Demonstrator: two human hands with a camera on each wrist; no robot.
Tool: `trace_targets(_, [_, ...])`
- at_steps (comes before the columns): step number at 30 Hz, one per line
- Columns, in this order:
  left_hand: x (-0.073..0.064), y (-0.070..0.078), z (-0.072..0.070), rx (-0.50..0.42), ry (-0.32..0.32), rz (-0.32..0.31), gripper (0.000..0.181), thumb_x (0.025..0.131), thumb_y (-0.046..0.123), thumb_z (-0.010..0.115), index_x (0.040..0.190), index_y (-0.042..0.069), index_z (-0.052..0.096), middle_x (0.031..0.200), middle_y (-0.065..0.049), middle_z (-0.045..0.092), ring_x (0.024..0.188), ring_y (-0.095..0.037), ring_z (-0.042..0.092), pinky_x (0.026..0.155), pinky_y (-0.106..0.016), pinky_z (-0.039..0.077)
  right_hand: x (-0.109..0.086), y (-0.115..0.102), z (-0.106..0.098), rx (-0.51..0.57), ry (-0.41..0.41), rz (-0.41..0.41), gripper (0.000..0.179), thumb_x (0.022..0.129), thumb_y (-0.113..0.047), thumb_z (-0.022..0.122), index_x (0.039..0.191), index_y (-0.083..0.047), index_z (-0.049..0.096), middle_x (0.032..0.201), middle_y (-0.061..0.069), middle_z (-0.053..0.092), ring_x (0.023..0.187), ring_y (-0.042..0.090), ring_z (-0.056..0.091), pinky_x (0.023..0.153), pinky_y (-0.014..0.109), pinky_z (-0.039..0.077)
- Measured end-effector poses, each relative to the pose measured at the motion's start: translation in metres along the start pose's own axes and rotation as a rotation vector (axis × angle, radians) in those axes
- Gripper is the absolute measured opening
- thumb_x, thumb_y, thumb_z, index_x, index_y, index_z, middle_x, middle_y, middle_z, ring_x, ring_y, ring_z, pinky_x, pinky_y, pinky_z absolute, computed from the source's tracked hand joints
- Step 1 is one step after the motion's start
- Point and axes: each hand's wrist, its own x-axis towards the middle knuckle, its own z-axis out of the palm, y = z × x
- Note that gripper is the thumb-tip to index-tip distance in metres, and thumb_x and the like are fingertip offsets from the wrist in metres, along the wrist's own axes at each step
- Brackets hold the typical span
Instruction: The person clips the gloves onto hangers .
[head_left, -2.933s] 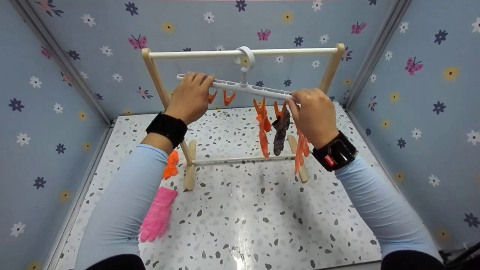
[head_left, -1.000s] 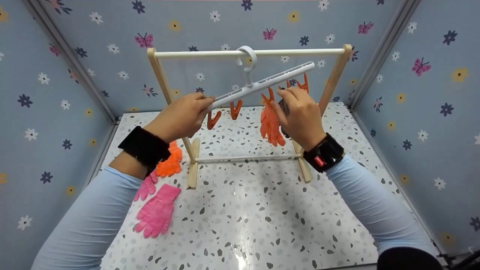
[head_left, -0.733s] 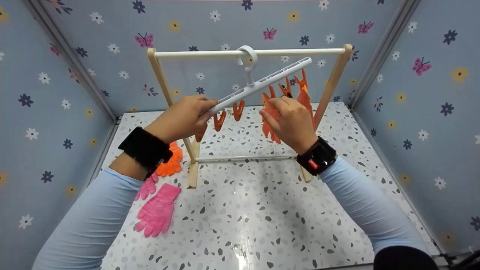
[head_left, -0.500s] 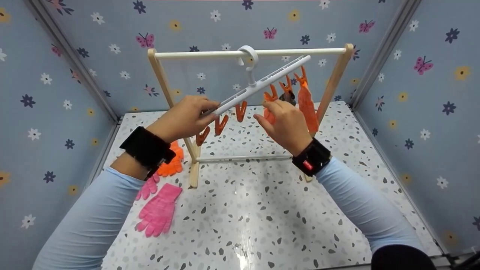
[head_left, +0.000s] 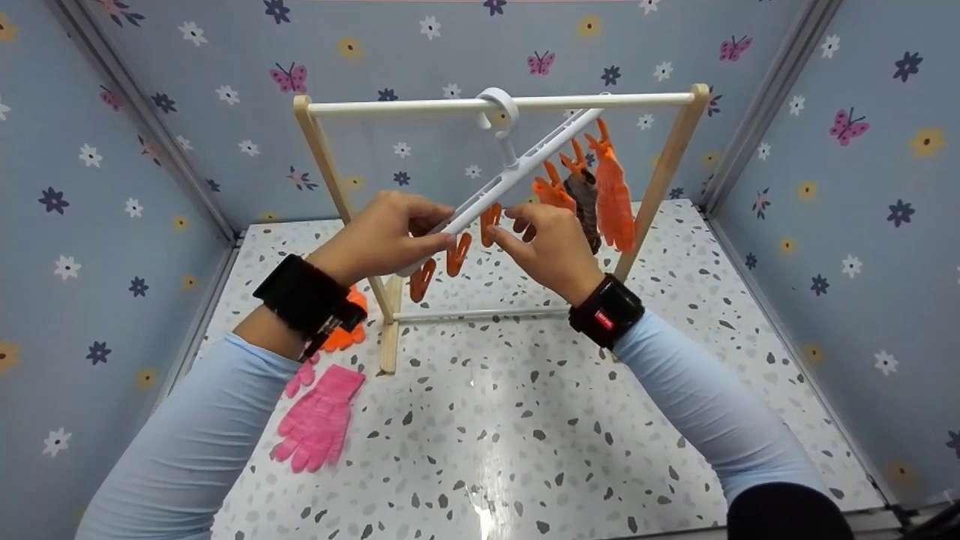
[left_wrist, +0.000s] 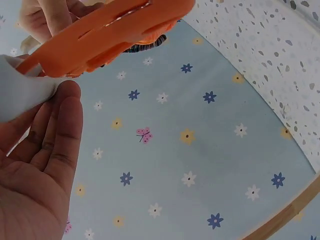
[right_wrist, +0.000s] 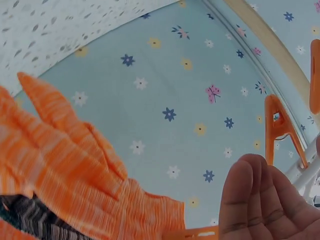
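My left hand (head_left: 394, 234) grips the lower left end of a white clothes hanger (head_left: 517, 171), which is hooked on the rack's bar and tilts up to the right. Several orange clothespins hang from it. My right hand (head_left: 551, 244) is at the inner clothespin (head_left: 490, 223), thumb and fingers apart; whether the thumb touches it I cannot tell. Between my hands hangs another bare clothespin (head_left: 458, 255). Right of my right hand, clothespins hold an orange glove (head_left: 615, 202), a dark striped glove (head_left: 583, 202) and another orange glove (head_left: 555, 195), partly hidden by my hand.
The wooden rack (head_left: 664, 169) with its white top bar (head_left: 405, 108) stands on a speckled white surface (head_left: 465, 420). At left lie a pink glove (head_left: 321, 420), part of another pink glove (head_left: 302, 376) and an orange glove (head_left: 345, 334). Patterned walls enclose the surface.
The hanger's right end has swung back and its left end nearer, bringing the bare clothespins toward my right hand. My right hand has moved left from the hung gloves to the inner clothespin.
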Motion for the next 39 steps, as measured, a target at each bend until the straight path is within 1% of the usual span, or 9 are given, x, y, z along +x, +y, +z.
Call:
trace_targets(4, [0.002,0.001,0.004,-0.049,0.012,-0.003,0.035,0.102,0.016,0.078,0.135,0.003,0.076,0.106,-0.014,0.082,0.085,-0.013,0.071,0.076,-0.018,0.057,0.005,-0.001,0.003,0.044,0.001,0.048,0.034,0.101,-0.031,0.079,0.116,0.000,0.080,0.101,0.017,0.080,0.084,0.031,0.076,0.076,0.044,0.062])
trace_targets(9, [0.004,0.003,0.009,-0.135,0.035,-0.009,0.035,0.099,0.015,0.081,0.132,0.004,0.078,0.108,-0.015,0.083,0.083,-0.009,0.074,0.075,-0.019,0.060,0.011,-0.001,0.005,0.073,-0.012,0.107,0.031,0.100,-0.031,0.081,0.112,-0.003,0.081,0.099,0.013,0.081,0.081,0.025,0.075,0.070,0.035,0.058])
trace_targets(15, [0.006,0.003,0.014,-0.159,0.087,0.042,0.034,0.097,0.013,0.083,0.128,0.001,0.078,0.104,-0.018,0.083,0.073,-0.007,0.070,0.068,-0.017,0.057,0.018,-0.002,0.007,0.160,-0.022,0.170,0.024,0.099,-0.025,0.082,0.109,-0.003,0.083,0.090,0.011,0.080,0.072,0.015,0.065,0.063,0.023,0.046])
trace_targets(18, [0.007,0.003,0.016,-0.178,0.097,0.051,0.032,0.095,0.013,0.085,0.125,0.001,0.080,0.103,-0.018,0.083,0.071,-0.006,0.069,0.066,-0.018,0.056,0.021,-0.004,0.006,0.191,-0.030,0.198,0.025,0.099,-0.027,0.081,0.108,-0.004,0.084,0.085,0.009,0.077,0.067,0.013,0.059,0.059,0.023,0.043])
trace_targets(22, [0.009,0.002,0.018,-0.193,0.092,0.053,0.031,0.097,0.015,0.084,0.124,0.001,0.081,0.102,-0.016,0.083,0.073,-0.008,0.071,0.068,-0.018,0.057,0.022,-0.006,0.005,0.194,-0.043,0.214,0.024,0.102,-0.029,0.078,0.107,-0.007,0.084,0.086,0.007,0.078,0.068,0.011,0.058,0.060,0.024,0.043])
trace_targets(26, [0.010,0.002,0.018,-0.190,0.100,0.049,0.028,0.100,0.017,0.080,0.124,0.002,0.081,0.102,-0.015,0.083,0.076,-0.008,0.071,0.071,-0.019,0.057,0.022,-0.005,0.005,0.225,-0.048,0.203,0.019,0.103,-0.023,0.075,0.106,-0.005,0.083,0.087,0.008,0.079,0.069,0.011,0.060,0.062,0.023,0.045])
trace_targets(32, [0.011,-0.002,0.019,-0.177,0.141,0.065,0.026,0.107,0.017,0.070,0.126,0.002,0.080,0.106,-0.014,0.083,0.080,-0.007,0.070,0.074,-0.019,0.056,0.023,-0.007,0.002,0.288,-0.057,0.189,0.017,0.103,-0.018,0.075,0.105,-0.003,0.082,0.086,0.011,0.079,0.069,0.008,0.064,0.064,0.021,0.049])
trace_targets(35, [0.010,-0.006,0.021,-0.190,0.151,0.059,0.029,0.110,0.019,0.065,0.129,0.002,0.078,0.109,-0.015,0.081,0.085,-0.013,0.071,0.077,-0.021,0.056,0.023,-0.007,0.001,0.310,-0.062,0.188,0.016,0.102,-0.015,0.075,0.106,-0.002,0.082,0.088,0.013,0.080,0.072,0.008,0.067,0.067,0.021,0.052])
trace_targets(39, [0.007,-0.015,0.023,-0.189,0.159,0.015,0.036,0.115,0.022,0.053,0.134,0.001,0.075,0.112,-0.018,0.079,0.098,-0.026,0.073,0.085,-0.028,0.056,0.023,-0.006,-0.001,0.309,-0.073,0.211,0.015,0.102,-0.011,0.072,0.107,-0.001,0.082,0.092,0.015,0.081,0.075,0.014,0.070,0.068,0.021,0.053])
